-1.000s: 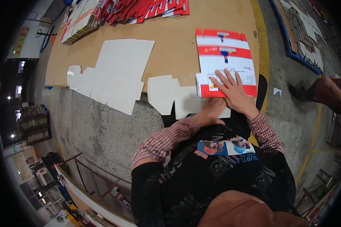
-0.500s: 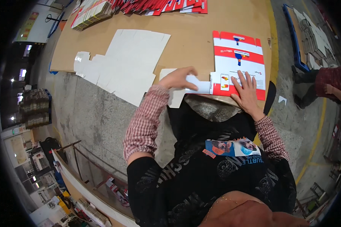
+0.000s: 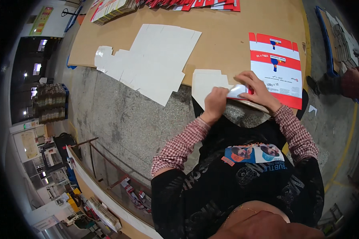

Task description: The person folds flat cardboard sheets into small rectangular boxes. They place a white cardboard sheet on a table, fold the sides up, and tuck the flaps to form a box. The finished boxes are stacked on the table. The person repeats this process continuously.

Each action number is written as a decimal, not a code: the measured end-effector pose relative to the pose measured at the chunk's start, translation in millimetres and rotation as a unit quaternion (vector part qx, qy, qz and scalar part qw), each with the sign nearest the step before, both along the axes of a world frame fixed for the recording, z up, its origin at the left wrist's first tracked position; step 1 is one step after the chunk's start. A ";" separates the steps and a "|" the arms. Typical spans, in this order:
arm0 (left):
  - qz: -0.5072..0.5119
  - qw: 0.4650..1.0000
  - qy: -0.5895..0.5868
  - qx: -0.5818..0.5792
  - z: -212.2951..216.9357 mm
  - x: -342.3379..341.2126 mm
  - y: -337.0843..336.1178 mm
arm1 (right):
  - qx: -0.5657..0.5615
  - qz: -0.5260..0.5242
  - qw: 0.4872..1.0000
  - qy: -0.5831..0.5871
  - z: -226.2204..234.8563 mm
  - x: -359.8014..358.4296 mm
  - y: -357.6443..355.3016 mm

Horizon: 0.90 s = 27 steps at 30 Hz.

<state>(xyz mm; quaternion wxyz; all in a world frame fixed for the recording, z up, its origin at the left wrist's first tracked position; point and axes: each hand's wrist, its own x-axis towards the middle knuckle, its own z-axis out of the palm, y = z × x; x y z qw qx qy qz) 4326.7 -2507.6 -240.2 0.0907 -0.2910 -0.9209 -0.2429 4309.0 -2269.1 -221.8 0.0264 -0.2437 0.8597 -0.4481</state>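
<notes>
A red, white and blue printed carton blank [image 3: 281, 79] lies flat at the right side of the table. A glossy pale strip [image 3: 237, 91] sticks out from its near left edge. My left hand [image 3: 216, 104] is closed at the strip's left end. My right hand [image 3: 257, 89] bends over the carton's near left edge, its thumb and fingers closed on the strip where it meets the red print. A plain whitish cardboard piece [image 3: 207, 81] lies just left of the hands, partly hidden by my left hand.
A larger plain-side-up carton blank [image 3: 151, 55] overhangs the table's near edge. Bundled cartons [image 3: 115, 10] and red printed blanks [image 3: 191, 3] are piled at the back of the brown table [image 3: 219, 44]. Another person's arm [image 3: 353, 85] shows at far right, near stacked cardboard [image 3: 339, 36].
My right hand has come off the carton's printed face and moved left to the strip. My left hand has lowered beside the strip and closed. The whole view has shifted a little.
</notes>
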 end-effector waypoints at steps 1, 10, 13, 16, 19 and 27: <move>-0.036 0.998 0.031 -0.040 3.7 6.8 0.4 | 0.011 -0.003 1.000 0.014 -3.1 2.7 2.9; -0.081 0.997 0.014 0.000 22.8 -2.0 -77.1 | 0.064 0.098 0.991 0.058 4.8 8.8 12.9; 0.241 0.909 -0.098 0.327 5.8 12.7 -44.3 | 0.075 0.102 0.991 0.050 5.3 6.9 13.0; 0.355 0.559 -0.339 0.668 -16.0 16.0 -16.9 | 0.072 0.102 0.990 0.065 -0.3 8.1 14.3; 0.318 0.628 -0.291 0.648 -21.1 2.9 -2.2 | 0.060 0.105 0.991 0.065 -2.5 10.8 15.8; -0.165 0.985 -0.059 -0.008 12.4 -37.2 38.4 | 0.170 0.006 0.982 0.086 26.1 32.3 36.9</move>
